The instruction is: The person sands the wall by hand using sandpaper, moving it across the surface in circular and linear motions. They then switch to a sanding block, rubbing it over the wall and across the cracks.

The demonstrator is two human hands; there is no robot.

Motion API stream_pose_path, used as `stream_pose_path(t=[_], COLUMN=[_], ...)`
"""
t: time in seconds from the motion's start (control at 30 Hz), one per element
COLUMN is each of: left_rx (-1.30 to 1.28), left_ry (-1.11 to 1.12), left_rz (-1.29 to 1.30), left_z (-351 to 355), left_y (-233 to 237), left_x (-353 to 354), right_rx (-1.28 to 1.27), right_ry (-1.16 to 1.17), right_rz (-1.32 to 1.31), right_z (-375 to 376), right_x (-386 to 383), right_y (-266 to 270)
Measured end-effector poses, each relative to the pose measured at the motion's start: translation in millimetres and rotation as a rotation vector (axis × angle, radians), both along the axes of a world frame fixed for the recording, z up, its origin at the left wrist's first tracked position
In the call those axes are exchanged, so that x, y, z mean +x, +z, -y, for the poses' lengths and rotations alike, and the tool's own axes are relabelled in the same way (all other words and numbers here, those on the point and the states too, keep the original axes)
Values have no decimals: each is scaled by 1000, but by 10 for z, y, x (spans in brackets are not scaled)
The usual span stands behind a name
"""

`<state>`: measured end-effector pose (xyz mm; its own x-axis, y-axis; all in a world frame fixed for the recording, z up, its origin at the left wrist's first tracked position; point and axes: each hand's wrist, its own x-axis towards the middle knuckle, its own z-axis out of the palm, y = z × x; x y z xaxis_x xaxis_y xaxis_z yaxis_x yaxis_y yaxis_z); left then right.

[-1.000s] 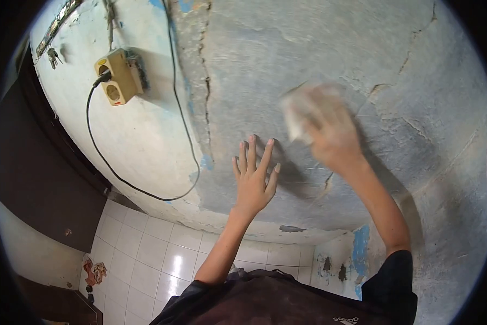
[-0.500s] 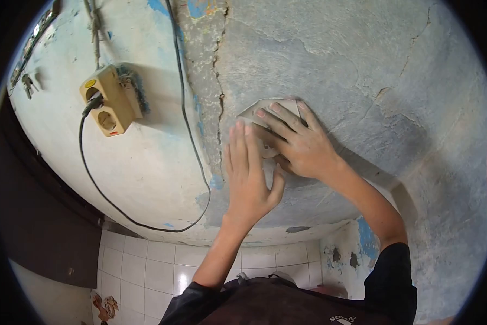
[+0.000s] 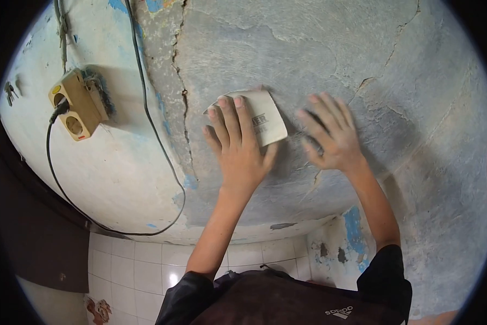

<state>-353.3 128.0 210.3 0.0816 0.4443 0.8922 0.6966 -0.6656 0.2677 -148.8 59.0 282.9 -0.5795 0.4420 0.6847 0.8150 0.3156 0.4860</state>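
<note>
My left hand lies over a pale sheet of sandpaper and holds it flat to the grey wall. Its long fingers are stretched up across the sheet's left half, and the thumb is at the lower edge. Dark printed letters show on the sheet's back, partly covered by the fingers. To the right, apart from the sandpaper, my right hand has its fingers spread and nothing in them. It is close to the wall, slightly blurred, with grey dust on the fingers.
A long crack runs down the wall left of my hands. Beyond it, a cream power socket holds a black plug, whose cable loops down and back up. Keys hang at far left. White floor tiles lie below.
My right hand has come off the sandpaper and moved right. My left hand has moved onto the sheet, uncovering its printed right half. The view has shifted slightly right.
</note>
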Motion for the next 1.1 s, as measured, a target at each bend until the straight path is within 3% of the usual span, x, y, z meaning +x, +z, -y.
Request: stream_pose_path(t=[0.03,0.1,0.2,0.33,0.4,0.47,0.53,0.63,0.7,0.73,0.9,1.0,1.1], left_rx=[4,12,-86,-390,-389,-379,-346,-201,-82,-84,-330,-327,-120], left_ry=[8,44,68,-84,-82,-88,44,241,68,92,3,196,207], left_rz=[32,71,99,7,67,128,358,454,564,567,399,601,667], left_z=[9,31,187,567,750,775,648,416,343,409,956,577,302], left_y=[-24,-85,-359,-1115,-1261,-1218,-897,-651,-668,-754,-1035,-878,-869], left_x=[67,204,495,1336,1568,1698,1563,1257,1210,1339,2219,1914,1371], right_rx=[-2,259,347,325,317,315,283,238,231,222,155,125,126], right_ry=[16,-167,-154,-114,-70,-31,-23,32,74,96,273,331,346], right_rz=[5,-59,-113,-114,-101,-85,-50,-59,-82,-82,-158,-158,-140], right_z=[-7,-45,-103,-111,-129,-121,-92,-63,-56,-44,-25,-7,-11], right_x=[138,395,750,809,843,881,879,893,901,920,974,1008,1016], right_y=[-40,-110,-229,-242,-260,-259,-249,-231,-228,-226,-208,-193,-198])
